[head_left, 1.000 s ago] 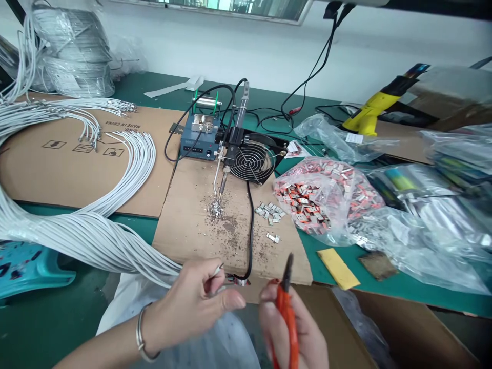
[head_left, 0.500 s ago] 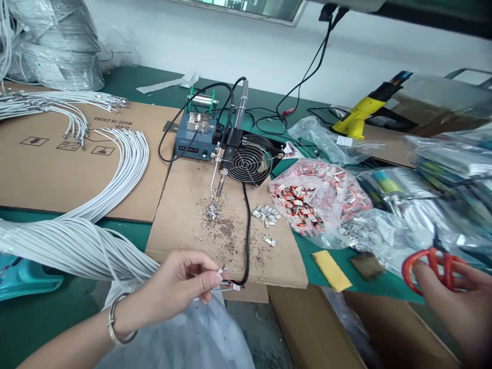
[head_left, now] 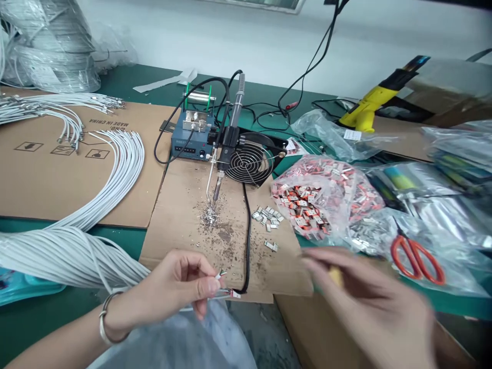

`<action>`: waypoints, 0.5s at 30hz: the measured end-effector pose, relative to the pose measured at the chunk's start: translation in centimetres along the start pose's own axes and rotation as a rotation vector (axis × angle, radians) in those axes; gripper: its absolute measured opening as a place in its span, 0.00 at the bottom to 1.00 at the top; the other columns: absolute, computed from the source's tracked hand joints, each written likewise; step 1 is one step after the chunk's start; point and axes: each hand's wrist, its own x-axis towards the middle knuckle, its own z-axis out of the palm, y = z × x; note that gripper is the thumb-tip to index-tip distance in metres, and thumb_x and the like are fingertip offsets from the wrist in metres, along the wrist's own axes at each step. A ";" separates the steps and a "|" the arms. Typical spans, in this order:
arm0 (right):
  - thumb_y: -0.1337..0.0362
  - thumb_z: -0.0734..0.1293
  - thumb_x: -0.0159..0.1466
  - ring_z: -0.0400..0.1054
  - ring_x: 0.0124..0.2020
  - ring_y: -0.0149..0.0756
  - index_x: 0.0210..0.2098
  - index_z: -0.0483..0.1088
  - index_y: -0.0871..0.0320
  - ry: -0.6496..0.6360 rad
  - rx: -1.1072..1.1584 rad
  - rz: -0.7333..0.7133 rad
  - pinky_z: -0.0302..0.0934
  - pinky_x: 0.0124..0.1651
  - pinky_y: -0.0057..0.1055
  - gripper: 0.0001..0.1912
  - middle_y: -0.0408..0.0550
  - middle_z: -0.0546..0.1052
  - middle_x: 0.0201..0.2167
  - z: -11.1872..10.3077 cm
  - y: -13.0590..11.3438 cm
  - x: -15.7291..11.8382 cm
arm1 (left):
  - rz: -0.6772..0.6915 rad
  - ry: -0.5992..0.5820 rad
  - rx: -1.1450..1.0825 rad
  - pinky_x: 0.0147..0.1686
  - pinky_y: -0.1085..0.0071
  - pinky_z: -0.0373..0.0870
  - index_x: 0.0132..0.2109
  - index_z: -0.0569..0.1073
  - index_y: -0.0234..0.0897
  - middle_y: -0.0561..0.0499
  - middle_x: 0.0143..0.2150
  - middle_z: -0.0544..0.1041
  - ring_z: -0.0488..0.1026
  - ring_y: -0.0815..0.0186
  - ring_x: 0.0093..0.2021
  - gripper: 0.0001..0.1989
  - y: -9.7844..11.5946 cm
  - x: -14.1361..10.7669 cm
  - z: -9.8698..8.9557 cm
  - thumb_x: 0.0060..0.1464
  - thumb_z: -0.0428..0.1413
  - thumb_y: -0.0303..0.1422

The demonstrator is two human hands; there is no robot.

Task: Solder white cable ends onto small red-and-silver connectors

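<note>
My left hand pinches a white cable end between thumb and fingers, its thin coloured wires fanning out at the tip. Just below, near the cardboard's front edge, a small white-and-red connector shows on wires. My right hand is smeared by motion over the front right of the bench; whether its fingers hold anything does not show. A yellow sponge is mostly hidden behind that hand. Red-handled scissors lie on plastic bags to the hand's right.
A soldering iron stands tip down over the cardboard, beside its blue station and a fan. Small metal connector pieces lie near a bag of orange-and-metal parts. Bundled white cables cover the left side.
My right hand has let go of the scissors, which now rest on the bags, and has swung left towards the cardboard. My left hand keeps its pinch on the cable.
</note>
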 end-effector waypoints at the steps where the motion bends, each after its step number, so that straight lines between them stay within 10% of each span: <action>1: 0.70 0.67 0.57 0.67 0.29 0.33 0.34 0.71 0.51 -0.185 0.093 -0.049 0.61 0.32 0.29 0.08 0.42 0.74 0.29 1.7 -1.8 0.1 | 0.005 0.003 0.018 0.23 0.77 0.59 0.26 0.66 0.32 0.56 0.18 0.67 0.65 0.75 0.19 0.16 0.0 0.0 0.0 0.47 0.59 0.42; 5: 0.70 0.67 0.57 0.66 0.27 0.32 0.33 0.73 0.56 -0.494 0.340 0.024 0.60 0.29 0.27 0.06 0.43 0.72 0.24 6.0 -5.3 0.6 | 0.008 0.011 0.081 0.24 0.77 0.60 0.28 0.68 0.31 0.55 0.21 0.68 0.64 0.74 0.22 0.15 0.1 -0.2 -0.1 0.48 0.58 0.41; 15: 0.72 0.67 0.54 0.61 0.20 0.29 0.21 0.69 0.59 -0.250 0.582 0.059 0.55 0.24 0.26 0.07 0.41 0.67 0.17 8.2 -6.3 -0.6 | 0.006 0.047 0.046 0.22 0.78 0.60 0.27 0.66 0.33 0.57 0.18 0.68 0.65 0.74 0.19 0.20 -0.3 -0.1 0.1 0.42 0.61 0.46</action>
